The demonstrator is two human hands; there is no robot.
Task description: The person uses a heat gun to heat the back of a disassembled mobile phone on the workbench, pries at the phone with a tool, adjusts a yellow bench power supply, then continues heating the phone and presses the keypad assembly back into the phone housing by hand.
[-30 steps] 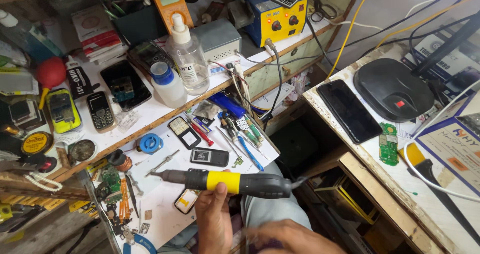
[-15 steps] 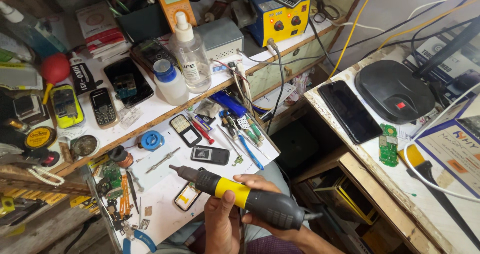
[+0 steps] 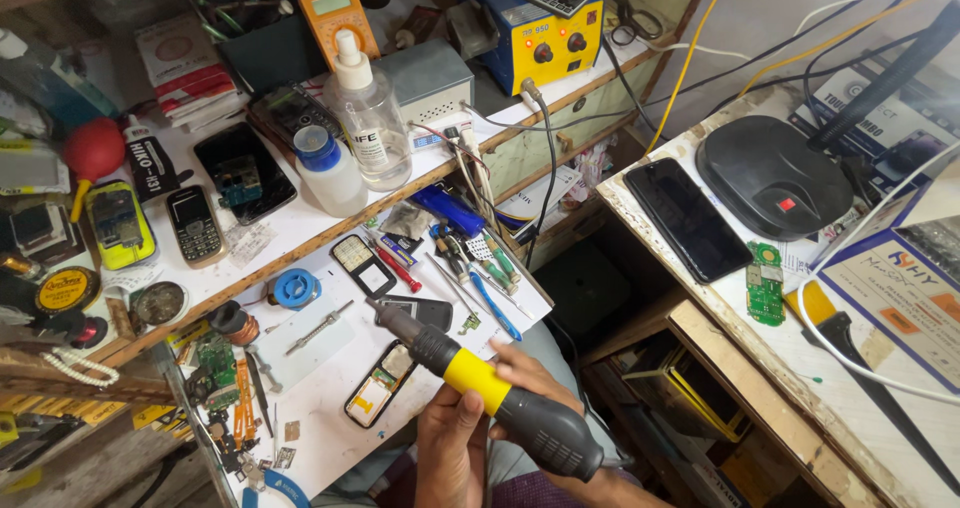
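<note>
A black hot-air tool with a yellow band (image 3: 478, 383) lies slantwise in both hands, its metal nozzle pointing up-left. The nozzle tip hovers just beside a small dark phone (image 3: 425, 311) on the white work surface (image 3: 320, 408). My left hand (image 3: 450, 453) grips the tool from below, thumb on the yellow band. My right hand (image 3: 528, 360) wraps its fingers over the far side of the handle. An opened phone body with yellow inside (image 3: 378, 385) lies directly left of the hands.
A raised shelf holds two clear bottles (image 3: 368, 118), an orange multimeter (image 3: 338, 13), a blue-yellow station (image 3: 545, 28) and several phones (image 3: 195, 226). Screwdrivers and tweezers (image 3: 480, 268) lie near the nozzle. On the right table are a black smartphone (image 3: 688, 218), green board (image 3: 765, 286) and cables.
The tool has swung from level to slanting, its rear end dropping toward the lower right. My right hand has come up and closed around the handle beside my left.
</note>
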